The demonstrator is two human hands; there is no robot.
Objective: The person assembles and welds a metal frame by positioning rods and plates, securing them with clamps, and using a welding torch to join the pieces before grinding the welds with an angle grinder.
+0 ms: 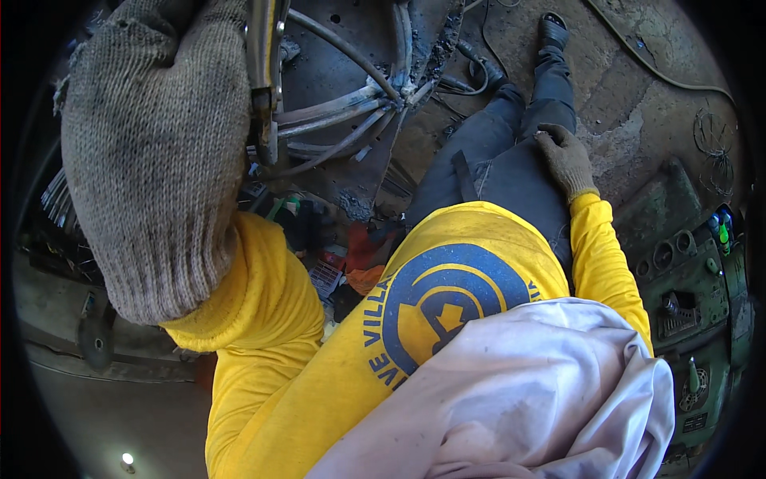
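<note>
My left hand (155,144), in a grey knitted glove, is raised large and close at the upper left. Its fingers bend away toward the top edge, where they are partly cut off. Right beside the glove, seeming to be in its grip, runs a long narrow metal piece (263,80) with a brass-coloured edge; its kind is unclear. Past it, several curved metal rods (335,112) meet at one joint over a dark steel plate (335,32). My right hand (565,160), gloved too, lies on my thigh, holding nothing visible.
A green machine (690,271) with dials and a knob stands at my right. A cable (662,76) and a loose coil of wire (712,152) lie on the floor. Orange cloth (365,278) and clutter lie at my left. A pale cloth (511,383) hangs over my chest.
</note>
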